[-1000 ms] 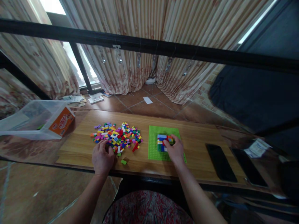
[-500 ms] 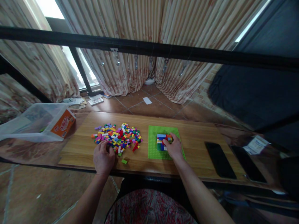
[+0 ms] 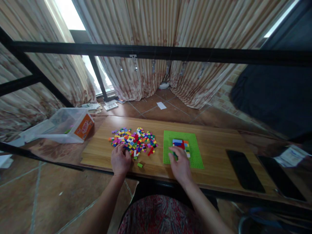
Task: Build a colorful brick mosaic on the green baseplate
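Note:
A heap of small coloured toy bricks (image 3: 136, 138) lies on the wooden board. At its near left edge rests my left hand (image 3: 120, 161), fingers curled in toward the thumb; anything inside them is hidden. My right hand (image 3: 180, 165) hovers over the green baseplate (image 3: 196, 152), thumb and fingers apart, with no brick visible between them. Partly under that hand is a low block of joined bricks (image 3: 178, 142), with blue, red, orange and white parts showing. A lone lime-green brick (image 3: 139, 165) lies in front of the heap, between my hands.
A clear plastic bin (image 3: 70, 131) with an orange label stands left of the wooden board (image 3: 97, 149). Two dark flat slabs, one a black panel (image 3: 243, 170), lie at the right. A black metal bar (image 3: 156, 52) crosses beyond the table, before striped curtains.
My right hand has drawn back from the brick block and its fingers have parted; red now shows on the block's top. My left hand stays by the heap. The view has shifted left.

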`<state>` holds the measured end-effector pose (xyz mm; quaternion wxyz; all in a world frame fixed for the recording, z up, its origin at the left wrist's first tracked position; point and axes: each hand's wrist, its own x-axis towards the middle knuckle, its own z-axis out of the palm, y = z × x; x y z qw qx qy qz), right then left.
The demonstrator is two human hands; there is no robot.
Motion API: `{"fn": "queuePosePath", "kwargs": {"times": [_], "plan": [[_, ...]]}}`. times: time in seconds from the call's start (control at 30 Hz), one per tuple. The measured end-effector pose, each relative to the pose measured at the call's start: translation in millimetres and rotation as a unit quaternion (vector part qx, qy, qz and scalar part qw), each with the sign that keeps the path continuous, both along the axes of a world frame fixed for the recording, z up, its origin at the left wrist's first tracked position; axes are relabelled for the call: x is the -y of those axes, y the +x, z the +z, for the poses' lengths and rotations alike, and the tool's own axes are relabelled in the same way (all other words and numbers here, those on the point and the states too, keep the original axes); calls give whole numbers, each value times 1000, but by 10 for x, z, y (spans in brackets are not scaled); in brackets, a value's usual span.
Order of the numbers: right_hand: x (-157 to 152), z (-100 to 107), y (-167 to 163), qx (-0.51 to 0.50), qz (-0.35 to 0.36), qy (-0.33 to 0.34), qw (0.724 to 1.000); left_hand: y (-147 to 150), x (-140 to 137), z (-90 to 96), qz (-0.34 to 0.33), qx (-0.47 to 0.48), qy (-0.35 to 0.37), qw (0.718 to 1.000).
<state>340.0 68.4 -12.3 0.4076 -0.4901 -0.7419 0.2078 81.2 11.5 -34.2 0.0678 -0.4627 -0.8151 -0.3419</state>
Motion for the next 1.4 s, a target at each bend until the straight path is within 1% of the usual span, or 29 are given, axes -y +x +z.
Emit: {"fn": "queuePosePath", "kwargs": {"times": [0.1, 0.27, 0.4, 0.6, 0.7, 0.87, 1.03, 1.17, 1.27, 1.4], "plan": [[155, -27, -244, 37, 69, -5, 997, 0, 2, -2, 2, 1, 0, 1000], [189, -32, -477, 79, 118, 9, 990, 13, 8, 6, 2, 5, -1, 1000], [242, -11, -574, 77, 136, 6, 988, 27, 11, 15, 5, 10, -1, 1000], [469, -70, -734, 95, 181, -10, 979, 35, 14, 17, -2, 4, 9, 1000], [514, -78, -817, 120, 181, -18, 976, 32, 13, 11, -2, -1, 15, 1000], [500, -56, -890, 154, 178, -21, 972, 22, 11, -11, 2, -10, 18, 1000], [491, -63, -826, 107, 176, -41, 978, 11, 10, -23, -3, -12, 20, 1000], [462, -46, -655, 35, 162, -80, 983, 7, 9, -28, 0, -11, 17, 1000], [403, -12, -454, -15, 125, -103, 987, 5, 7, -30, 2, -10, 15, 1000], [286, 14, -137, -41, 51, -118, 991, -1, 2, -34, 3, -6, 16, 1000]]}}
